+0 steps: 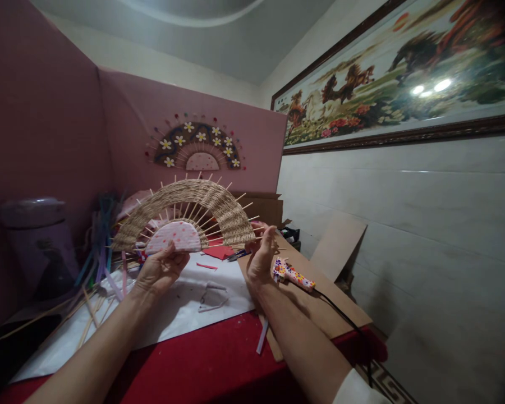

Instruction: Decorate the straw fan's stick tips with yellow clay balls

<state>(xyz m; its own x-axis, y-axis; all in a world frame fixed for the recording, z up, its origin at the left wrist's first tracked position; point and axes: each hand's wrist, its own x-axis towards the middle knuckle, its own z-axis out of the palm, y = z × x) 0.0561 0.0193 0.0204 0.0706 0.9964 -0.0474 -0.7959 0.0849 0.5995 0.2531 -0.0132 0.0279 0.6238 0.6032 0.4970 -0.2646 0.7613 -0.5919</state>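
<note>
A half-round fan woven of tan cord (193, 193) over thin wooden sticks is held up above the table. Its base is a pale pink half-disc with red spots (174, 237). My left hand (164, 266) pinches that base at its lower edge, thumb in front. At the fan's right end, my right hand (263, 249) has its fingers around the edge of the weave, partly hidden behind it. The stick tips stick out past the outer rim. Behind it, a finished-looking fan with white flowers (201, 136) is on the pink board.
Under my hands lie a white sheet (231, 286) and a red cloth (202, 365). A flowered glue gun (292, 275) with a black cord rests on cardboard (340, 308) at right. Scissors (238, 256), a wire stand (213, 296), loose sticks (90, 308) and a purple container (40, 241) are around.
</note>
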